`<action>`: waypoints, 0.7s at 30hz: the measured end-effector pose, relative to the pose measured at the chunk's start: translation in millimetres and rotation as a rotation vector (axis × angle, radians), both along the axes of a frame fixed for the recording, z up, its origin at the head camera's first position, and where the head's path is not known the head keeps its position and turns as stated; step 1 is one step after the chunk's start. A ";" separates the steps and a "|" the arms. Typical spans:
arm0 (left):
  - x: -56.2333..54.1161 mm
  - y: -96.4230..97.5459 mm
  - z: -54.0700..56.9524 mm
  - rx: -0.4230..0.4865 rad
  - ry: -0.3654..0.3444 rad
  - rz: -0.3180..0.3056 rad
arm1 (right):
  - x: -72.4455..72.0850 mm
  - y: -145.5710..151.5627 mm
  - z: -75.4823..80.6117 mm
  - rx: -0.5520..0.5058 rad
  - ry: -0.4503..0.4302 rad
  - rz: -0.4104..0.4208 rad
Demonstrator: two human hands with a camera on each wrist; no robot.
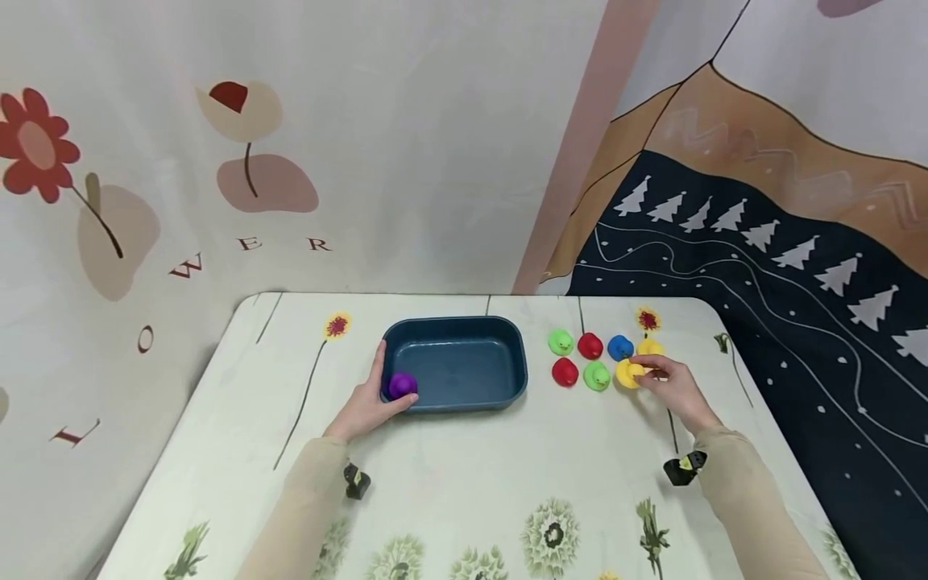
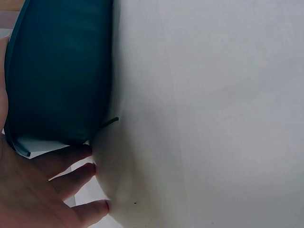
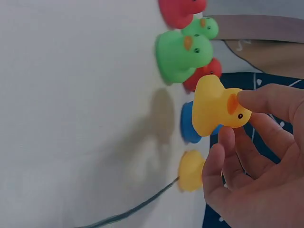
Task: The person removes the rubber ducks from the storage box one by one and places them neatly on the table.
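My left hand grips the left end of a dark blue rectangular tray; its thumb lies over the near corner and its fingers run along the outer wall. Inside the tray, by that thumb, sits a round purple toy. In the right wrist view, my right hand pinches a yellow rubber duck by its head, with the duck raised off the table. Behind it lie a blue duck and a second yellow duck.
Two red ducks and two green ducks stand in short rows right of the tray. All rest on a white flowered tablecloth. Printed curtains hang behind the table and along its sides.
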State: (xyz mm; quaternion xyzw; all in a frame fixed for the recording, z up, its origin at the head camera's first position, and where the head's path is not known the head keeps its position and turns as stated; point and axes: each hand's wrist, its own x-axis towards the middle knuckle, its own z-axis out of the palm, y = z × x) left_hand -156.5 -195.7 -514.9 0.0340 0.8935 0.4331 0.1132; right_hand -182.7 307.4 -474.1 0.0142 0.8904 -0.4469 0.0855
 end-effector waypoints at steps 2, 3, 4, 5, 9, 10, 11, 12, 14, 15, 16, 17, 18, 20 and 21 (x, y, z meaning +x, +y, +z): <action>0.8 0.3 0.4 0.008 0.005 -0.002 | 0.1 1.2 -4.2 0.005 0.000 -0.003; 1.1 0.4 0.7 0.014 0.005 -0.001 | 0.1 1.6 -6.1 0.009 0.000 -0.006; 1.1 0.3 0.7 0.018 0.007 -0.002 | 0.0 1.9 -7.9 0.011 0.000 -0.008; 1.2 0.2 0.9 0.020 0.009 -0.003 | -0.2 1.7 -9.3 0.015 -0.006 -0.013; 1.3 0.5 1.4 0.022 0.008 -0.003 | -0.6 0.7 -12.8 0.025 -0.034 -0.026; 1.1 0.5 1.2 0.020 0.008 -0.002 | -0.7 0.6 -13.6 0.023 -0.041 -0.028; 1.3 0.6 1.2 0.018 0.010 -0.002 | -0.7 0.4 -14.5 0.022 -0.049 -0.032; 1.4 0.7 1.1 0.015 0.010 0.000 | -0.7 0.5 -15.8 0.018 -0.054 -0.035; 1.3 0.9 0.4 0.012 0.009 0.003 | -0.4 0.7 -18.6 0.011 -0.059 -0.040; 1.3 0.8 0.2 0.010 0.010 0.002 | -0.3 0.8 -20.4 0.009 -0.062 -0.044; 1.3 0.9 0.1 0.008 0.010 0.002 | 0.1 0.7 -22.0 0.004 -0.066 -0.048; 1.4 1.1 0.1 0.008 0.009 0.003 | 0.5 0.3 -23.4 -0.001 -0.070 -0.053; 1.4 1.2 0.1 0.008 0.008 0.004 | 0.9 -0.2 -24.8 -0.005 -0.073 -0.058; 1.6 1.3 0.6 0.011 0.011 0.003 | 1.2 -1.1 -27.2 -0.014 -0.080 -0.069; 1.8 1.3 0.8 0.011 0.010 0.005 | 1.2 -1.6 -28.3 -0.017 -0.082 -0.074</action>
